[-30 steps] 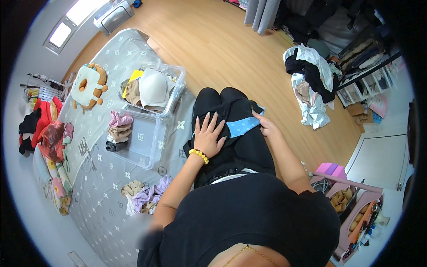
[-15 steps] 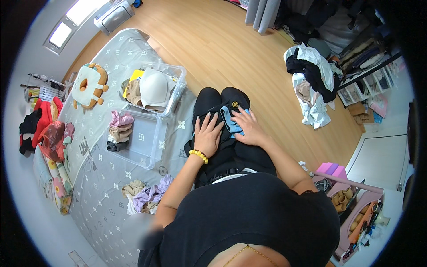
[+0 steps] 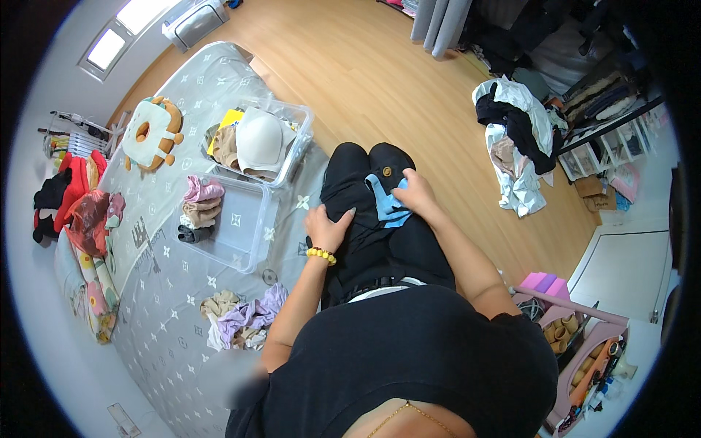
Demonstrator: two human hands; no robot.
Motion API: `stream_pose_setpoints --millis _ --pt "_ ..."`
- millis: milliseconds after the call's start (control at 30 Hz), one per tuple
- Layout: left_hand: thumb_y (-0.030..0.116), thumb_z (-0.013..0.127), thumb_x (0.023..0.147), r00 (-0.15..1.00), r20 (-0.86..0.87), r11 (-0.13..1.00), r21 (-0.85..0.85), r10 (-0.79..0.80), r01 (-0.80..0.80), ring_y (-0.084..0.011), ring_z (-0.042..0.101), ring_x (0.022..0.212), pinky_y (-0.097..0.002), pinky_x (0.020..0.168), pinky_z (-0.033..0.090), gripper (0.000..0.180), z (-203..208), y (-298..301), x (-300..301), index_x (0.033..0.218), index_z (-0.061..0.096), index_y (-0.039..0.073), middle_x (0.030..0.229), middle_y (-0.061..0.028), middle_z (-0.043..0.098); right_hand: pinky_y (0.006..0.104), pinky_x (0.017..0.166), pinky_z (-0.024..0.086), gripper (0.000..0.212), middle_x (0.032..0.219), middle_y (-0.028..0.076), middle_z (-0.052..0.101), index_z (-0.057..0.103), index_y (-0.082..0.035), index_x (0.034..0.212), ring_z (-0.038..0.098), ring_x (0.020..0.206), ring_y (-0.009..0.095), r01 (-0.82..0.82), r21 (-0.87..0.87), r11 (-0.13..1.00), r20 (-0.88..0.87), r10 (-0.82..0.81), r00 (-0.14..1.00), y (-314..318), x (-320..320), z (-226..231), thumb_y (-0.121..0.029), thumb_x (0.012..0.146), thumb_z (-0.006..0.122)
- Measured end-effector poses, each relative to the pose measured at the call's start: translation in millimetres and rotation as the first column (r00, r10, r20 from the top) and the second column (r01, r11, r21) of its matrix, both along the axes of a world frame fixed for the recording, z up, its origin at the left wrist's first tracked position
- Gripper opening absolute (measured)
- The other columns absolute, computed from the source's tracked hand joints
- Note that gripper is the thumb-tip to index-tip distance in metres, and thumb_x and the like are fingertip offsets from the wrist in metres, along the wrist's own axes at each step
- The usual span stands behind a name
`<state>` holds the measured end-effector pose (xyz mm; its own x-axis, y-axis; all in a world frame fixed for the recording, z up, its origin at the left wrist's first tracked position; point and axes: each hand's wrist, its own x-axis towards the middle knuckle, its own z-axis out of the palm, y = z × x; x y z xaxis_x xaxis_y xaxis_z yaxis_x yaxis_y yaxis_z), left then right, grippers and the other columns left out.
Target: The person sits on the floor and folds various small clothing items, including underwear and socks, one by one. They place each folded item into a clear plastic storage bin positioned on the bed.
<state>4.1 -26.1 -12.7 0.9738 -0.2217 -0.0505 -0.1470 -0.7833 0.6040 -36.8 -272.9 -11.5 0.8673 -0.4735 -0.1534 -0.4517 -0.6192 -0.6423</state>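
A small light-blue cloth garment (image 3: 391,208) lies spread over my black-trousered thighs; its exact kind is unclear. My right hand (image 3: 416,193) pinches its right edge, fingers closed. On the left thigh rests my left hand (image 3: 327,228), a yellow bead bracelet at the wrist. Its thumb stretches out away from the fingers, which are partly hidden at the thigh's outer side; nothing shows in it. To the left, a clear plastic bin (image 3: 252,237) holds a row of folded clothes (image 3: 201,208) in pink, beige and grey.
Another clear bin (image 3: 296,157) on the bed (image 3: 157,306) holds a white bra (image 3: 261,142) and beige items. Crumpled lilac and beige clothes (image 3: 248,314) lie nearer me. A bread-shaped cushion (image 3: 152,133) sits farther off. At right are piled clothes (image 3: 515,139) and a pink cart (image 3: 584,314).
My left hand has drawn back and left, off the middle of my lap. My right hand has gone from lying flat to gripping the blue garment's right edge.
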Motion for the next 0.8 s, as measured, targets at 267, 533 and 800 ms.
stream_pose_setpoints --millis 267,533,800 --pt "0.009 0.063 0.084 0.926 -0.375 0.601 -0.753 -0.055 -0.269 -0.0232 0.061 0.092 -0.0342 0.084 0.047 0.027 -5.1 -26.6 -6.0 0.109 0.059 0.001 0.1 -0.0076 0.064 0.042 0.076 0.044 0.017 0.09 0.013 0.058 0.055 -0.005 0.094 0.056 0.087 0.033 -0.287 -0.359 0.888 0.374 0.419 0.827 91.7 -15.3 58.1 -0.007 0.079 0.063" --pt "0.016 0.066 0.093 0.723 -0.623 0.281 -0.781 -0.299 -0.558 -0.0158 0.063 0.09 -0.035 0.078 0.053 0.021 22.8 -26.9 -8.5 0.112 0.061 0.006 0.101 -0.0045 0.066 0.0401 0.083 0.045 0.028 0.095 0.014 0.056 0.062 0.003 0.107 0.054 0.091 0.031 -0.552 -0.364 0.75 0.367 0.66 0.655 110.9 -41.5 45.7 -0.008 0.081 0.061" --pt "0.004 0.065 0.091 0.773 -0.564 0.074 -0.819 -0.291 -0.57 -0.0171 0.066 0.098 -0.0341 0.085 0.055 0.033 43.8 5.8 6.6 0.123 0.058 0.004 0.114 -0.0067 0.067 0.0336 0.087 0.048 0.039 0.108 0.012 0.057 0.057 0.001 0.12 0.058 0.1 0.023 -0.283 0.085 0.955 0.571 0.186 0.799 82.5 -5.8 89.3 -0.011 0.085 0.07"
